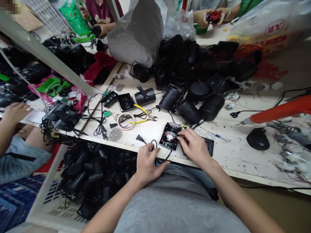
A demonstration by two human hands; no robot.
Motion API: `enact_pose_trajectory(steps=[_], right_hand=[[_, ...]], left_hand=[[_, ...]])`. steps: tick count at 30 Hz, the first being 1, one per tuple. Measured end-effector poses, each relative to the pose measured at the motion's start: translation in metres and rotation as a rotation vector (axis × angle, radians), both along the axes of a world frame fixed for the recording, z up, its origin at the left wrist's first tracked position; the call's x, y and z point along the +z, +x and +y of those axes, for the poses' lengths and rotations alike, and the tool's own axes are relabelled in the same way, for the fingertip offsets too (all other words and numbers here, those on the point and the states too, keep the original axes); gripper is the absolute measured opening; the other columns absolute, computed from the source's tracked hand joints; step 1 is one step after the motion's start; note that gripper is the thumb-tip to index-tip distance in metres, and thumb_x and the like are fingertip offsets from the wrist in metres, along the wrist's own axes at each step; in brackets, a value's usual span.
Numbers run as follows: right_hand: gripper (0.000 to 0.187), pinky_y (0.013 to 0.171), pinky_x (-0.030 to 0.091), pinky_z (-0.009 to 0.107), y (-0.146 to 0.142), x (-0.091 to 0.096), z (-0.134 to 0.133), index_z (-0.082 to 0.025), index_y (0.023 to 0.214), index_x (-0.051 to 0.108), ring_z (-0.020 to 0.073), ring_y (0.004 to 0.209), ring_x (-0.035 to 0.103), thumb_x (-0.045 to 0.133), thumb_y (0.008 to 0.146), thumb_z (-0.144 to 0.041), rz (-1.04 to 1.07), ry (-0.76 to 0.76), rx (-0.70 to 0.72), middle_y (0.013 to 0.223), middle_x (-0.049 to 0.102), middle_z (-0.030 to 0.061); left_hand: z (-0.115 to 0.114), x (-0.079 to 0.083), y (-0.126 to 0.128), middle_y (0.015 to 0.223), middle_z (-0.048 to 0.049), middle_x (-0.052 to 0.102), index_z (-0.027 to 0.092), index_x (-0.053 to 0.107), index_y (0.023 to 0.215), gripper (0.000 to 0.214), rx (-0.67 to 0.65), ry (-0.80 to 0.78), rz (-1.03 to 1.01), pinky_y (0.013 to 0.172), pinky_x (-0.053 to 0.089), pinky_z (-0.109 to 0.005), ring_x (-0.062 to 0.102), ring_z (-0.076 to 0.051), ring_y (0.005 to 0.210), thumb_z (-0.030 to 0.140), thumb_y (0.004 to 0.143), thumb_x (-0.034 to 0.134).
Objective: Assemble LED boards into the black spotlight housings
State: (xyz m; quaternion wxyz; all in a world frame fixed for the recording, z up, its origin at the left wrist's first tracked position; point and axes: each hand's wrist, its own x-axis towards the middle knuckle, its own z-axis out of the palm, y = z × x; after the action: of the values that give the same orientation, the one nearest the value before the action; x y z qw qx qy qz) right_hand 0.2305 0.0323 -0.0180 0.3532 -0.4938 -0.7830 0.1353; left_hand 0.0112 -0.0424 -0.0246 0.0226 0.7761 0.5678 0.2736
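We take the long white workbench (233,158) as our landmark: its top is pale, scuffed and dotted with dark specks. A brown strip (113,76) runs across its left part, and a pale post (55,61) slants over that side. Beyond the workbench we see another white tabletop (224,36), and past its far left corner a white grid-sided rack (41,13). Below its front edge, on the left, sits a white slotted crate (60,223); further left lies something blue (19,200). Light falls brightly on the workbench; beneath its right end a brownish surface (272,207), perhaps floor, looks dimmer to us.
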Motion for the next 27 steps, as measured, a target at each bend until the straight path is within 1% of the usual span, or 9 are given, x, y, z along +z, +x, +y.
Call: enact_pose_trajectory(steps=[2, 5, 8, 10, 12, 15, 19, 23, 27], right_hand=[[0.009, 0.070, 0.053, 0.031, -0.005, -0.002, 0.002, -0.019, 0.093, 0.063, 0.0185, 0.077, 0.066, 0.054, 0.096, -0.019, -0.006, 0.005, 0.007, 0.086, 0.066, 0.0048], [0.010, 0.070, 0.053, 0.031, -0.010, -0.003, 0.003, -0.020, 0.092, 0.063, 0.0194, 0.078, 0.065, 0.054, 0.097, -0.020, -0.020, 0.009, 0.018, 0.086, 0.065, 0.0051], [0.009, 0.072, 0.052, 0.033, -0.013, -0.004, 0.003, -0.020, 0.093, 0.062, 0.0207, 0.081, 0.063, 0.054, 0.097, -0.022, -0.056, 0.021, 0.029, 0.087, 0.064, 0.0063], [0.011, 0.074, 0.051, 0.034, -0.014, -0.005, 0.005, -0.019, 0.091, 0.060, 0.0219, 0.082, 0.062, 0.053, 0.098, -0.023, -0.094, 0.032, 0.037, 0.086, 0.063, 0.0071], [0.013, 0.072, 0.049, 0.034, -0.014, -0.005, 0.008, -0.020, 0.088, 0.058, 0.0226, 0.081, 0.060, 0.051, 0.099, -0.023, -0.138, 0.037, 0.053, 0.083, 0.063, 0.0071], [0.017, 0.068, 0.046, 0.033, -0.012, -0.003, 0.014, -0.021, 0.083, 0.055, 0.0222, 0.076, 0.057, 0.049, 0.099, -0.021, -0.197, 0.038, 0.096, 0.079, 0.061, 0.0064], [0.020, 0.068, 0.045, 0.032, -0.011, 0.001, 0.019, -0.021, 0.081, 0.052, 0.0215, 0.075, 0.057, 0.044, 0.100, -0.019, -0.251, 0.040, 0.162, 0.076, 0.061, 0.0055], [0.021, 0.065, 0.044, 0.032, -0.009, 0.006, 0.022, -0.022, 0.082, 0.050, 0.0206, 0.072, 0.058, 0.042, 0.100, -0.018, -0.278, 0.030, 0.190, 0.074, 0.061, 0.0048], [0.019, 0.062, 0.043, 0.032, -0.008, 0.006, 0.025, -0.022, 0.083, 0.049, 0.0202, 0.067, 0.059, 0.041, 0.100, -0.019, -0.275, 0.021, 0.181, 0.072, 0.061, 0.0040]], left_hand=[[0.005, 0.003, 0.007, 0.118, -0.0164, 0.061, 0.017, 0.062, 0.114, 0.049, 0.007, -0.001, -0.005, 0.085, 0.052, -0.043, 0.060, -0.029, 0.099, 0.055, 0.084, 0.069], [0.011, 0.005, 0.023, 0.128, -0.0202, 0.058, 0.013, 0.051, 0.133, 0.069, 0.036, -0.031, -0.022, 0.094, 0.050, -0.046, 0.058, -0.033, 0.112, 0.057, 0.084, 0.069], [0.016, 0.005, 0.038, 0.132, -0.0217, 0.057, 0.010, 0.041, 0.144, 0.084, 0.085, -0.070, -0.021, 0.097, 0.048, -0.047, 0.057, -0.034, 0.117, 0.058, 0.083, 0.072], [0.020, 0.005, 0.044, 0.129, -0.0202, 0.059, 0.011, 0.039, 0.146, 0.086, 0.110, -0.092, -0.015, 0.096, 0.048, -0.046, 0.059, -0.033, 0.114, 0.056, 0.082, 0.074], [0.023, 0.005, 0.047, 0.127, -0.0185, 0.061, 0.011, 0.038, 0.146, 0.086, 0.121, -0.112, -0.001, 0.095, 0.049, -0.046, 0.061, -0.032, 0.112, 0.053, 0.081, 0.076], [0.028, 0.008, 0.048, 0.124, -0.0167, 0.063, 0.012, 0.037, 0.147, 0.089, 0.128, -0.128, 0.028, 0.092, 0.050, -0.044, 0.062, -0.031, 0.109, 0.053, 0.079, 0.078], [0.035, 0.009, 0.048, 0.120, -0.0161, 0.063, 0.011, 0.038, 0.147, 0.091, 0.147, -0.127, 0.071, 0.089, 0.050, -0.043, 0.063, -0.031, 0.107, 0.052, 0.078, 0.079], [0.038, 0.004, 0.048, 0.123, -0.0187, 0.065, 0.007, 0.042, 0.141, 0.083, 0.148, -0.086, 0.072, 0.090, 0.050, -0.044, 0.064, -0.033, 0.107, 0.046, 0.078, 0.079], [0.042, -0.002, 0.044, 0.125, -0.0195, 0.067, 0.009, 0.043, 0.140, 0.081, 0.138, -0.080, 0.017, 0.091, 0.050, -0.046, 0.066, -0.034, 0.107, 0.046, 0.078, 0.078]])
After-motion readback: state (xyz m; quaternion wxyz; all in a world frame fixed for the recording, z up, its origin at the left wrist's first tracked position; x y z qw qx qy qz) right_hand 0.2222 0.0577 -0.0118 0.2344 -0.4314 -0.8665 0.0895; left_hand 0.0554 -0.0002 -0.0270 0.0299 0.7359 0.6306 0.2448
